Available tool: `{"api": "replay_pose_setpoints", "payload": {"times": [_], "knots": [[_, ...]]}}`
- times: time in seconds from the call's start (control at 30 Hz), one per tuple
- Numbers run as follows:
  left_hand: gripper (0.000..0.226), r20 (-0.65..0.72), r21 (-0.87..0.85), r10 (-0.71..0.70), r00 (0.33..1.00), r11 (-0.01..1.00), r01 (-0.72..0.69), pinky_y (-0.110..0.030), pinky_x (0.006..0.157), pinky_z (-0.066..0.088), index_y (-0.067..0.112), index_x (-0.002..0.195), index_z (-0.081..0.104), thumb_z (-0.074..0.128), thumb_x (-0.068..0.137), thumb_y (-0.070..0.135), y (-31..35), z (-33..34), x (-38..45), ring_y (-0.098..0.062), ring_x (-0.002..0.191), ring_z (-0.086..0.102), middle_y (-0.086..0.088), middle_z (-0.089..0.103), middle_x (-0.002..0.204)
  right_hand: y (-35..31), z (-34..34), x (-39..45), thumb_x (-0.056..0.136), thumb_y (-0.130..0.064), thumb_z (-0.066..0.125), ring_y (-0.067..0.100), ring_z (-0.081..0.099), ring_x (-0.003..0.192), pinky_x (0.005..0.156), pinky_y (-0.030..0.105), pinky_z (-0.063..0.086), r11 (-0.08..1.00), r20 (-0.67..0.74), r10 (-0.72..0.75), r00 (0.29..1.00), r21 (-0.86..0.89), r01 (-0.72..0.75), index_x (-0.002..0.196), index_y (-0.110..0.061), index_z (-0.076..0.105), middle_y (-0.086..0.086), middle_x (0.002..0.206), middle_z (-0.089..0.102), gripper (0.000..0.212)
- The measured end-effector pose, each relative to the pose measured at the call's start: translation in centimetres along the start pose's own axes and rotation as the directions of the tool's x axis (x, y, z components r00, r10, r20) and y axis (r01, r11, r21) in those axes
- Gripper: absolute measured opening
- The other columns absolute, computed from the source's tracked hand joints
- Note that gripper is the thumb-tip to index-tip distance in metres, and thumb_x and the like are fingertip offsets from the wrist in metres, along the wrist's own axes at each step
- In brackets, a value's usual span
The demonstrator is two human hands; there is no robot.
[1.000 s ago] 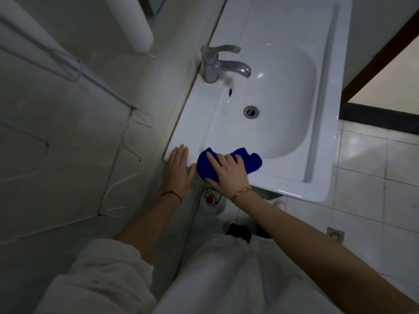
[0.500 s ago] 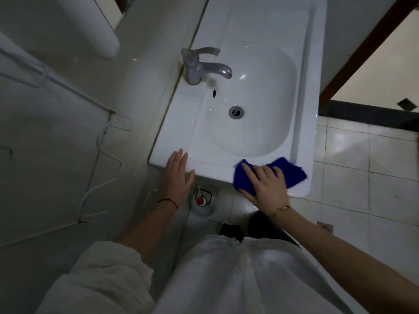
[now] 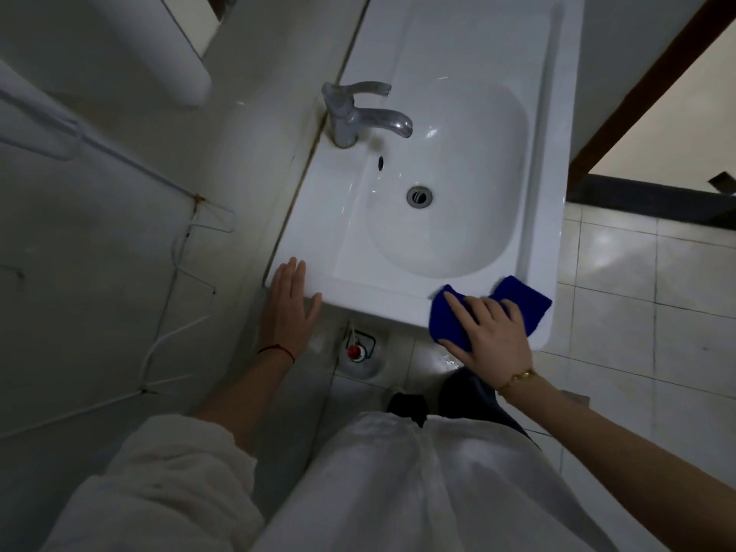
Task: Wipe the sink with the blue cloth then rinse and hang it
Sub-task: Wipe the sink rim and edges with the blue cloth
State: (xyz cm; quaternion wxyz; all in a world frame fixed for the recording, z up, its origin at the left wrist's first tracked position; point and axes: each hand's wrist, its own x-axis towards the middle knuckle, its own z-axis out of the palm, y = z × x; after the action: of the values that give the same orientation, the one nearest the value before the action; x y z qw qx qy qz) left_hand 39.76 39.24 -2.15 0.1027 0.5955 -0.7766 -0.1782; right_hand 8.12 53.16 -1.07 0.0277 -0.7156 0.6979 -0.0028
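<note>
A white ceramic sink [image 3: 346,209] with an oval basin fills the upper middle of the view. The blue cloth [image 3: 525,300] lies on the sink's near rim at its right corner. My right hand [image 3: 492,336] presses flat on the cloth with fingers spread straight. My left hand [image 3: 286,308] rests flat with straight fingers on the sink's near left corner. A chrome tap [image 3: 358,117] stands at the left side of the basin, and the round drain [image 3: 419,196] sits in the basin floor.
A tiled wall with white wire hangers [image 3: 187,272] runs along the left. Below the sink sits a floor fitting with a red cap [image 3: 354,351]. Pale floor tiles [image 3: 637,292] spread to the right, with a dark door threshold [image 3: 645,203] beyond.
My right hand has slid the blue cloth rightward along the near rim, from beside my left hand to the right corner. My left hand has stayed on the left corner.
</note>
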Motion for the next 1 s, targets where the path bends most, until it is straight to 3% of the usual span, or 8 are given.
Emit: {"api": "replay_pose_setpoints", "payload": {"times": [0.13,0.3,0.43,0.53,0.63,0.73,0.9,1.0], "knots": [[0.059,0.001,0.045,0.019,1.0,0.999,-0.019,-0.047,0.118,0.027,0.002,0.148,0.033,0.045,0.097,0.031,-1.5,0.2,0.1,-0.032,0.144,0.029,-0.016,0.033,0.155,-6.2,-0.2,4.7,0.089,-0.06,0.043,0.028,0.056,0.102,0.095,0.044,0.037,0.998,0.037,-0.041,0.998,0.044,0.039,0.145,-0.017,0.035,0.007,0.12,0.059,0.071],[0.06,0.0,0.033,0.005,1.0,0.999,-0.005,-0.047,0.119,0.025,0.003,0.149,0.031,0.054,0.098,0.024,-1.3,0.5,0.1,-0.03,0.146,0.025,-0.014,0.03,0.157,-14.3,-0.7,10.8,0.092,-0.057,0.043,0.028,0.05,0.112,0.103,0.046,0.031,0.988,0.141,-0.1,0.985,0.132,0.081,0.148,-0.018,0.024,0.008,0.128,0.052,0.072],[0.061,0.011,0.019,0.011,1.0,1.0,-0.011,-0.042,0.121,0.02,0.007,0.151,0.027,0.049,0.099,0.029,-1.2,0.0,0.0,-0.026,0.148,0.019,-0.01,0.025,0.159,-10.3,-0.6,8.0,0.089,-0.06,0.045,0.025,0.054,0.109,0.099,0.043,0.034,0.981,0.059,-0.154,0.986,0.128,0.146,0.15,-0.021,0.027,0.005,0.127,0.054,0.074],[0.06,-0.005,-0.022,0.023,1.0,0.999,-0.023,-0.043,0.121,0.021,0.005,0.15,0.029,0.051,0.099,0.026,-1.0,-0.3,-0.1,-0.026,0.148,0.02,-0.011,0.027,0.159,-4.7,0.0,3.5,0.088,-0.062,0.043,0.025,0.056,0.105,0.093,0.042,0.036,0.993,-0.019,-0.078,0.997,0.087,0.08,0.148,-0.023,0.032,0.003,0.123,0.058,0.073],[0.059,-0.007,-0.028,0.038,0.999,0.999,-0.038,-0.043,0.121,0.021,0.005,0.15,0.03,0.052,0.099,0.026,-1.0,-0.5,-0.1,-0.026,0.148,0.02,-0.011,0.027,0.159,-2.4,0.2,1.9,0.088,-0.063,0.041,0.025,0.056,0.103,0.091,0.043,0.036,1.0,-0.013,-0.015,1.0,0.026,0.016,0.146,-0.022,0.036,0.003,0.121,0.059,0.072],[0.059,-0.003,-0.039,0.035,0.999,0.999,-0.035,-0.041,0.122,0.019,0.006,0.151,0.029,0.051,0.099,0.027,-1.1,-0.7,-0.1,-0.024,0.148,0.018,-0.009,0.025,0.159,-5.3,-0.2,4.3,0.087,-0.063,0.043,0.026,0.057,0.101,0.093,0.043,0.037,0.999,0.022,-0.031,0.999,0.017,0.03,0.144,-0.019,0.039,0.004,0.12,0.06,0.072],[0.061,0.032,-0.015,-0.004,0.999,1.0,0.004,-0.04,0.123,0.015,0.01,0.153,0.022,0.046,0.101,0.031,-0.8,-0.6,0.0,-0.02,0.15,0.01,-0.005,0.018,0.162,-13.3,-0.5,10.6,0.091,-0.06,0.041,0.027,0.053,0.109,0.1,0.044,0.033,0.989,0.12,-0.127,0.985,0.096,0.115,0.148,-0.019,0.027,0.006,0.126,0.055,0.072],[0.061,0.038,-0.011,-0.027,0.999,1.0,0.027,-0.04,0.123,0.015,0.011,0.153,0.022,0.045,0.101,0.031,-0.5,-0.6,0.0,-0.019,0.15,0.01,-0.005,0.017,0.162,-13.0,-0.9,10.4,0.09,-0.059,0.043,0.025,0.052,0.109,0.099,0.042,0.032,0.984,0.134,-0.149,0.98,0.123,0.133,0.15,-0.02,0.023,0.005,0.126,0.054,0.073]]}}
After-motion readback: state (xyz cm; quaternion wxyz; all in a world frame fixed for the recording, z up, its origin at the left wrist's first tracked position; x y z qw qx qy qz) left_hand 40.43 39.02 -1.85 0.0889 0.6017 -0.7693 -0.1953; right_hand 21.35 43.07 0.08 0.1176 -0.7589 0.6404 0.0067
